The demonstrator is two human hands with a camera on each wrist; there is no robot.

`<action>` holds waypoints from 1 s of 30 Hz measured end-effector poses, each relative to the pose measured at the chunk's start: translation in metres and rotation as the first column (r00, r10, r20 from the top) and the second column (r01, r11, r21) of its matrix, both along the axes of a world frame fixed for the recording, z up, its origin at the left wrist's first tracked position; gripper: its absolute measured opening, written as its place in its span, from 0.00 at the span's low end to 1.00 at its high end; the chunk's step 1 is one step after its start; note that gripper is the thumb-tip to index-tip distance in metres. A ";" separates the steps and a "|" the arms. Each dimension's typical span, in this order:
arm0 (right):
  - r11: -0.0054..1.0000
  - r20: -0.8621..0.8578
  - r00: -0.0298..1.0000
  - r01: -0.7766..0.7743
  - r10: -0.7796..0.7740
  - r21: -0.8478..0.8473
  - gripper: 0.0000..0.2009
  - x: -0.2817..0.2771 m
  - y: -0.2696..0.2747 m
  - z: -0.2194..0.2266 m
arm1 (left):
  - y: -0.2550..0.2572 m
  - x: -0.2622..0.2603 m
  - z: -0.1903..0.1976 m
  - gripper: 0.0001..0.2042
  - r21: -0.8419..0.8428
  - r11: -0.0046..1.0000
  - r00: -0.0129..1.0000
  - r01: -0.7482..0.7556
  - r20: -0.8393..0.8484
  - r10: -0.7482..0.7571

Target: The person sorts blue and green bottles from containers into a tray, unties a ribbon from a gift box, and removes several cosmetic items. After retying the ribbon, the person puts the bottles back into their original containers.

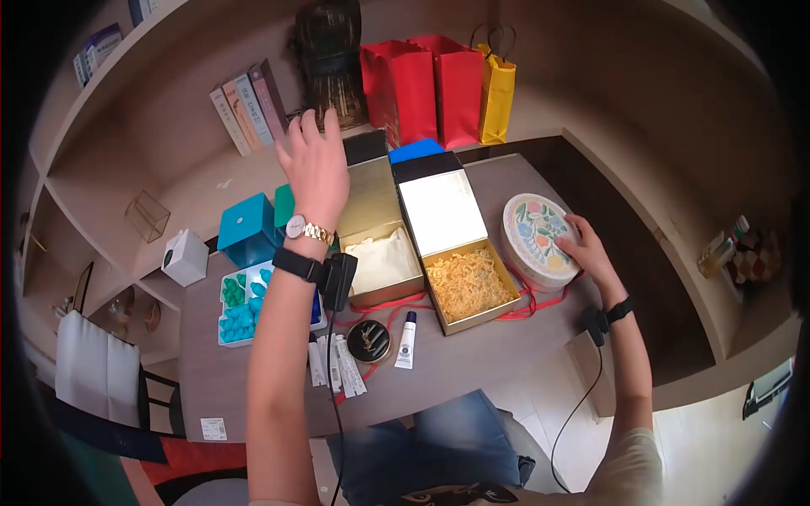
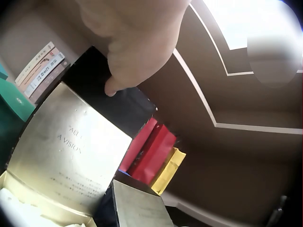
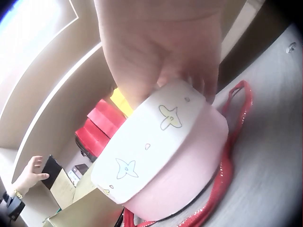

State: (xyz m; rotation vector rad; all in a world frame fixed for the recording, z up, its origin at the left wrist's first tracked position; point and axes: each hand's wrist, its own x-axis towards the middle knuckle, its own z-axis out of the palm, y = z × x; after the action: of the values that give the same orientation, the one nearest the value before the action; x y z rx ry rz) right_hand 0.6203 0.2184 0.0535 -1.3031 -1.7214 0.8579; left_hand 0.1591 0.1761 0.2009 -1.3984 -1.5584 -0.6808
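Note:
My left hand is raised over the upper flap of an open gold box, its fingers spread and holding nothing; in the left wrist view the hand is in front of the black flap. My right hand grips the edge of a round floral box, thumb on its lid. From the right wrist view, the lid sits on the pink base under my hand. A second open box with shredded yellow filler stands between them.
Red ribbon winds over the table around the boxes. Near the front are a round black case, a small tube and several sachets. A tray of green and blue pieces sits left; red bags stand behind.

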 end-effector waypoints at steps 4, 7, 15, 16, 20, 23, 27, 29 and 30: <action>0.999 -0.034 0.999 -0.038 0.037 -0.018 0.32 0.003 -0.006 -0.001 | 0.006 0.004 -0.021 0.33 -0.144 0.985 0.995 -0.096 -0.042 0.091; 0.997 -0.055 0.998 -0.042 0.038 -0.067 0.35 -0.002 -0.023 0.005 | -0.002 0.006 -0.037 0.33 -0.224 0.974 1.000 0.012 -0.018 -0.017; 0.927 0.042 0.998 0.060 -0.048 -0.371 0.48 0.003 -0.041 0.023 | -0.033 0.042 -0.027 0.13 -0.162 0.968 0.966 0.194 -0.142 -0.218; 0.938 -0.009 0.998 0.057 -0.064 -0.342 0.44 0.006 -0.036 0.010 | -0.034 0.046 -0.026 0.13 -0.160 0.963 0.964 0.216 -0.123 -0.237; 0.925 -0.123 0.992 -0.022 -0.027 -0.380 0.42 0.011 -0.032 0.003 | -0.050 0.068 -0.022 0.13 -0.174 0.876 0.891 0.450 0.025 -0.453; 0.921 -0.162 0.986 -0.022 -0.045 -0.390 0.38 0.006 -0.039 0.013 | -0.068 0.099 -0.032 0.14 -0.270 0.736 0.782 0.621 0.155 -0.604; 0.928 -0.134 0.988 0.018 -0.073 -0.373 0.35 0.008 -0.042 0.015 | -0.059 0.142 -0.051 0.14 -0.368 0.491 0.613 0.790 0.467 -0.637; 0.932 -0.092 0.992 0.047 -0.086 -0.358 0.33 0.013 -0.043 0.007 | -0.036 0.157 -0.068 0.15 -0.433 0.520 0.674 0.737 0.410 -0.614; 0.927 -0.071 0.993 0.059 -0.092 -0.372 0.34 0.013 -0.050 0.013 | -0.023 0.163 -0.076 0.16 -0.460 0.534 0.701 0.709 0.380 -0.604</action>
State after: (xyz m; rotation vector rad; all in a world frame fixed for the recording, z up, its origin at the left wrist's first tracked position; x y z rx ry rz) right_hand 0.6330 0.1688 0.0665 -1.5403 -1.4757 1.2178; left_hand 0.3217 0.1536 0.1254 -2.5472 -1.3864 -0.8140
